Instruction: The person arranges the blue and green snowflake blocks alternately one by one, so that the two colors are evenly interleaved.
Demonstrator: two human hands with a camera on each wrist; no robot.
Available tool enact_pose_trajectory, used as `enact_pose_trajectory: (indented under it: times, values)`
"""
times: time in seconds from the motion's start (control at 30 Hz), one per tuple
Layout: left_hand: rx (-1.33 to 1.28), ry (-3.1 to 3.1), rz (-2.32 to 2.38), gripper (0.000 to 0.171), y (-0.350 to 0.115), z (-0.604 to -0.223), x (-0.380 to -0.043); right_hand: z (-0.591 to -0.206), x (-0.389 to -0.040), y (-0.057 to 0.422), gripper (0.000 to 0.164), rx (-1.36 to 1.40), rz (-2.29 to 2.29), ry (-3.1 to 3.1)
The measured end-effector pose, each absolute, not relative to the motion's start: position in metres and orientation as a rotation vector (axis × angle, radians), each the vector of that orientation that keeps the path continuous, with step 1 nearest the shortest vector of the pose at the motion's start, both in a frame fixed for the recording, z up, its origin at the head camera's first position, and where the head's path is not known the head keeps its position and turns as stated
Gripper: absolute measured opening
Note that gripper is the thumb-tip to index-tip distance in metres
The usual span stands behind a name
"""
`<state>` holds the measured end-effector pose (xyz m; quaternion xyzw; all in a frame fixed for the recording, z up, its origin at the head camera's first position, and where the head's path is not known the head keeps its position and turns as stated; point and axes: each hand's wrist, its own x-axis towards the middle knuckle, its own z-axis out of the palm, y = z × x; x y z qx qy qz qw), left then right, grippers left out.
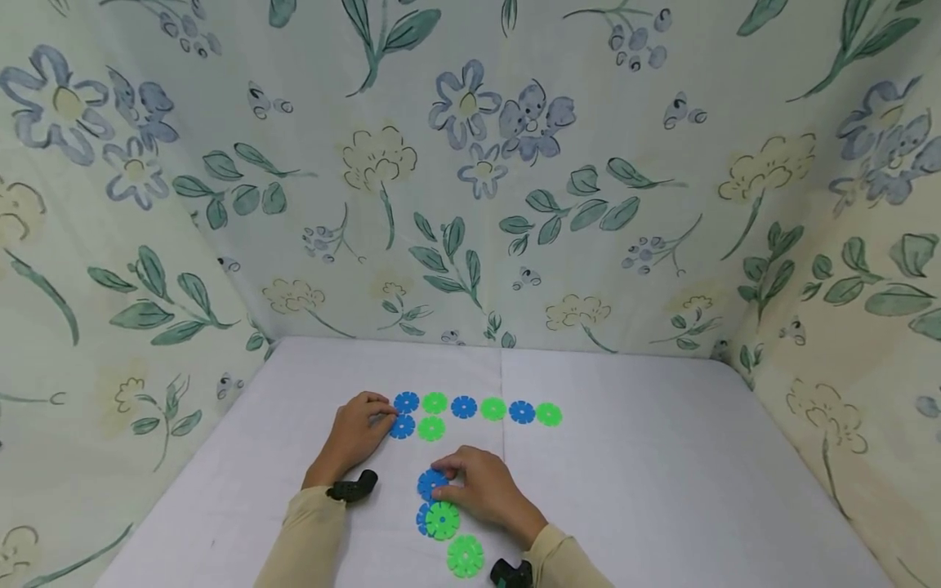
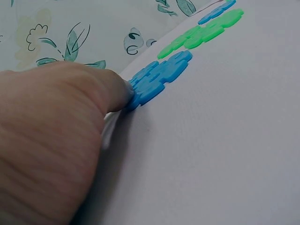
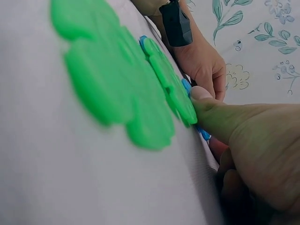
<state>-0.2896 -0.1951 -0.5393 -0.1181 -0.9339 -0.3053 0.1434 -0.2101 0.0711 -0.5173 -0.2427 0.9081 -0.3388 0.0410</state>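
In the head view, my left hand [image 1: 354, 433] rests its fingertips at the left end of two rows of notched plastic discs. Its thumb touches the edge of a blue disc [image 2: 152, 86], which lies flat with another blue one. Nearer the front, my right hand [image 1: 485, 487] pinches a blue notched disc [image 1: 430, 485] between thumb and fingers; in the right wrist view the thumb covers most of it. Just below lies a green disc [image 1: 443, 521], partly over a blue disc [image 1: 421, 518]. A further green disc [image 1: 466, 556] sits closest to me.
The back row alternates blue and green and ends at a green disc [image 1: 549, 415] on the right. Under its left part lies a shorter row with a green disc [image 1: 431, 428]. A white cloth [image 1: 647, 482] covers the table; flowered curtains [image 1: 470, 245] enclose it.
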Motion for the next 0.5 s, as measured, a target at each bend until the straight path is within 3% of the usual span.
enact_pose_trajectory:
  times: [0.5]
  values:
    - [-0.357,-2.689,-0.874,0.012,-0.1931,-0.5357,-0.2879,-0.5199,-0.2108,0.0761,0.037,-0.676,-1.155,2.736]
